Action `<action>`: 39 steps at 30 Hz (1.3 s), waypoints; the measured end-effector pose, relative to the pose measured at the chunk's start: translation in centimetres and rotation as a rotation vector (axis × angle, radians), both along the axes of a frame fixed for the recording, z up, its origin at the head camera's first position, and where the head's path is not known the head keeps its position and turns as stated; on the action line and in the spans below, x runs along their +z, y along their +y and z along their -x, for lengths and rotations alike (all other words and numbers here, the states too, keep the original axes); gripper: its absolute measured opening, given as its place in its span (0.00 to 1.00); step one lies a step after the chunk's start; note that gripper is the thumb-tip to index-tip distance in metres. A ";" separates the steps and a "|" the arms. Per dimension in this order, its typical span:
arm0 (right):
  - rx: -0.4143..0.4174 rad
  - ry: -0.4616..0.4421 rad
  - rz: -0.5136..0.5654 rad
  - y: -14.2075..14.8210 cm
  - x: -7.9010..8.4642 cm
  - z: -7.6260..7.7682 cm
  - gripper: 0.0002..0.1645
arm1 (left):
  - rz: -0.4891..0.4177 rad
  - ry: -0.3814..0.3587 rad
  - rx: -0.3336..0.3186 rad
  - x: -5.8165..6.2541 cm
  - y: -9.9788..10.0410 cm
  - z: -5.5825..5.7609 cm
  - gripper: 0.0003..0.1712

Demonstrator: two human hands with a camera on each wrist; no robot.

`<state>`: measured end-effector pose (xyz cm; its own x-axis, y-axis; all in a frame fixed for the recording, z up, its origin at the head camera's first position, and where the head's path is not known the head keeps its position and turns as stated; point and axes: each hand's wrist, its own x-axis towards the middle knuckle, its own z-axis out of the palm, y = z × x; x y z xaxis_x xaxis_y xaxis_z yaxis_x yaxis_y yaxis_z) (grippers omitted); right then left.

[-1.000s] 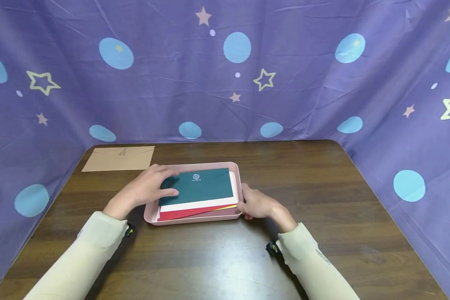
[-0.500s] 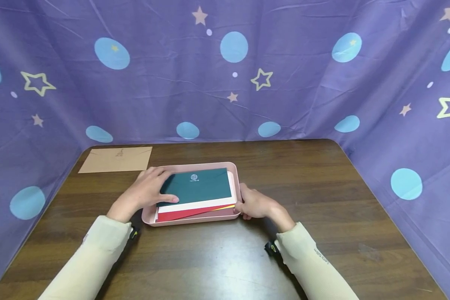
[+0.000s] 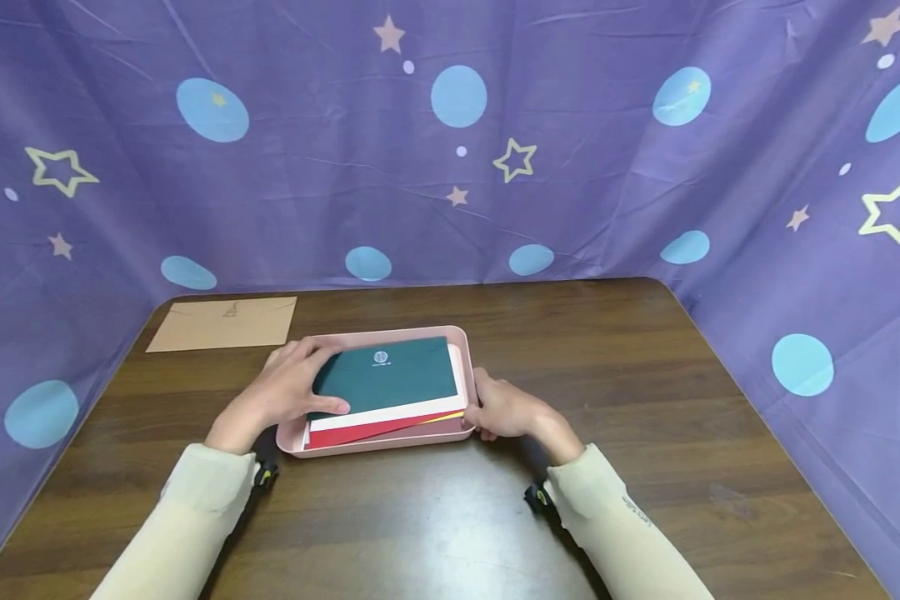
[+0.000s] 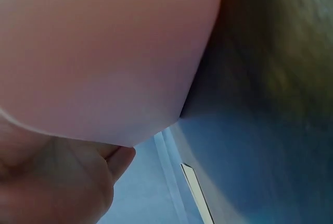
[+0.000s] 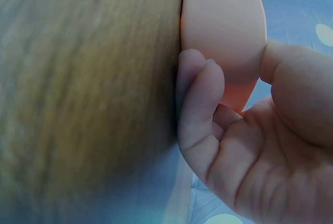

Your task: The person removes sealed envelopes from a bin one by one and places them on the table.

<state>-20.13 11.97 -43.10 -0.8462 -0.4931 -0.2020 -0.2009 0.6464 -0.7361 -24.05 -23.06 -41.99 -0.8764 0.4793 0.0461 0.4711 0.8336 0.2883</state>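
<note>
A shallow pink tray [image 3: 375,450] lies on the table and holds a stack of envelopes. On top is a dark green envelope [image 3: 397,379] with a small pale emblem; white [image 3: 390,408], red [image 3: 352,434] and yellow edges show beneath it. My left hand [image 3: 281,387] reaches over the tray's left end, its thumb along the green envelope's near edge and its fingers at the far left corner, gripping it. My right hand [image 3: 513,408] holds the tray's right end, thumb at the rim and fingers curled against the outer wall [image 5: 223,21] in the right wrist view.
A brown kraft envelope [image 3: 225,325] with a small dark print lies at the back left of the wooden table [image 3: 607,350]. A purple curtain [image 3: 570,200] with stars and blue dots hangs behind and at both sides.
My left thumb has come down toward the green envelope's near edge, and the fingers have closed in at its left end. The right hand keeps its hold on the tray. The view has shifted slightly.
</note>
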 end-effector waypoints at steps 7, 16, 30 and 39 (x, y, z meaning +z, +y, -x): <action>-0.002 -0.009 0.007 0.0 0.0 0.1 0.24 | -0.059 0.010 0.025 -0.1 0.1 0.0 0.57; -0.009 -0.017 0.015 -0.1 0.0 0.2 0.22 | -0.173 -0.008 0.043 0.0 0.3 0.0 0.53; -0.007 -0.006 0.005 -0.1 0.3 0.4 0.24 | -0.279 -0.082 0.126 1.0 0.4 0.6 0.39; -0.003 -0.007 0.011 0.0 0.1 0.1 0.23 | -0.390 -0.242 0.240 1.0 0.0 0.6 0.35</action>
